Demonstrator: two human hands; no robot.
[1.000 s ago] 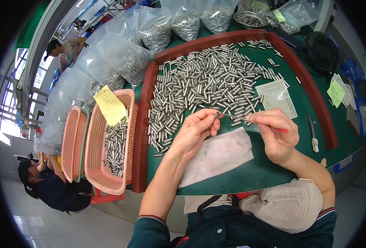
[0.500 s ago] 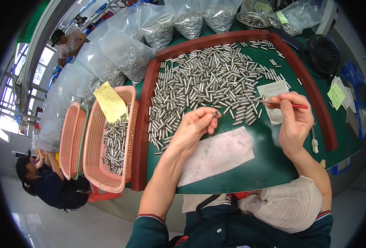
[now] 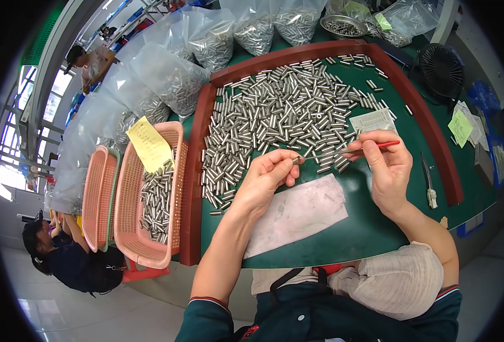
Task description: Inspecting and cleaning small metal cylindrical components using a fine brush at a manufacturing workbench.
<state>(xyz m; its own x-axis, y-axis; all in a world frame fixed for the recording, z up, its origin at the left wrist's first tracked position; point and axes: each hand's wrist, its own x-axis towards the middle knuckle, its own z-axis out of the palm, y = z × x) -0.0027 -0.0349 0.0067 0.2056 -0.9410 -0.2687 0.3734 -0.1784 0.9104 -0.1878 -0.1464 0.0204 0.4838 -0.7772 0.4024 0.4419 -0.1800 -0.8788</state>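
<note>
My left hand pinches a small metal cylinder between thumb and fingers; one end pokes out to the right. In my right hand is a thin metal tool with a red handle, gripped like a pen. Its slim shaft points left, and the tip is at or very near the cylinder's end; whether it touches, I cannot make out. Beyond both hands spreads a pile of similar metal cylinders on the green tabletop. A stained pale cloth lies flat beneath and right of my left hand.
A raised red-brown border rims the work area. To its left stand pink baskets, one part-filled with cylinders. Filled plastic bags line the back. A black fan, a printed sheet and a pointed tool are rightward.
My right hand has moved left and slightly down, bringing the tool's tip from over the pile to the cylinder in my left hand. My left hand has barely moved.
</note>
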